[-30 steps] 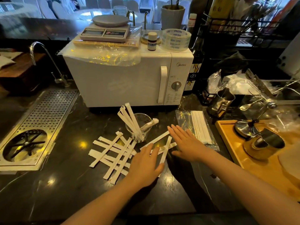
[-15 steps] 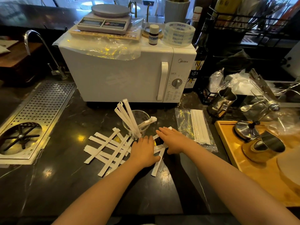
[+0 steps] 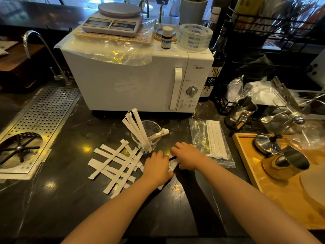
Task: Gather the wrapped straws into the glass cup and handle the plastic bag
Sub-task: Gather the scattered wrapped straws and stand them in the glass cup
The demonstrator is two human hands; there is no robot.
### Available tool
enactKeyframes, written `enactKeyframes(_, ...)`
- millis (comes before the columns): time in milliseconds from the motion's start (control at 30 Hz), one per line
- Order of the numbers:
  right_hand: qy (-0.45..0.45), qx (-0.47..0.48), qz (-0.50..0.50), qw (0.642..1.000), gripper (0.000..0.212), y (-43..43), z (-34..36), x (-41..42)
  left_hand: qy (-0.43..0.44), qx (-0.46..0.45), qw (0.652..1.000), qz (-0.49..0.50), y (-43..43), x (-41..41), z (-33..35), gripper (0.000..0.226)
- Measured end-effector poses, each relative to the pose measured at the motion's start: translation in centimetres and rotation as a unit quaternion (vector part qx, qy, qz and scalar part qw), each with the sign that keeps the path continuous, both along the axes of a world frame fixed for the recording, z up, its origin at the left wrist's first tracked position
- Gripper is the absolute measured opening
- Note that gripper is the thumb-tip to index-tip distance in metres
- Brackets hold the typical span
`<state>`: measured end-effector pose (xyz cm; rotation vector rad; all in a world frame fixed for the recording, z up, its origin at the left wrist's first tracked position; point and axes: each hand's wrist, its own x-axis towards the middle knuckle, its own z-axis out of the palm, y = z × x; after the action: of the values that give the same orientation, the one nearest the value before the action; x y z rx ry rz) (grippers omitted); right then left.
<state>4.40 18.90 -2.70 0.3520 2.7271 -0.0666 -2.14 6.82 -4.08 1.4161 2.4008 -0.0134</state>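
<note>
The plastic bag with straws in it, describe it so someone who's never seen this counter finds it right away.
Start at the white microwave; on the dark counter before its right corner, next to the wooden tray, lies the plastic bag. It is flat and clear, with a neat bundle of wrapped straws inside, unlike the loose ones scattered by the glass cup.

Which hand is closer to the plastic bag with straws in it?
Right. The right hand is just beside the plastic bag; the left hand is farther away.
</note>
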Motion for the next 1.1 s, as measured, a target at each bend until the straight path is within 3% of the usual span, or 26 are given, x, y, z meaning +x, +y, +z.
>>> enactKeyframes(467, -0.003, 0.032, -0.006, 0.999, 0.027, -0.7, -0.1, 1.4, -0.001, 0.036, 0.999, -0.020, -0.4, 1.4, -0.4, 0.022)
enactKeyframes(933, -0.024, 0.038, 0.016, 0.999, 0.034, -2.0, 0.1, 3.5, 0.008, 0.008, 0.996, -0.089, -1.3, 2.4, -0.5, 0.026)
enactKeyframes(1100, -0.014, 0.051, 0.012, 0.998, 0.026, -2.9, 0.1, 3.9, -0.009, -0.009, 0.995, -0.095, -2.3, 2.6, -0.3, 0.026)
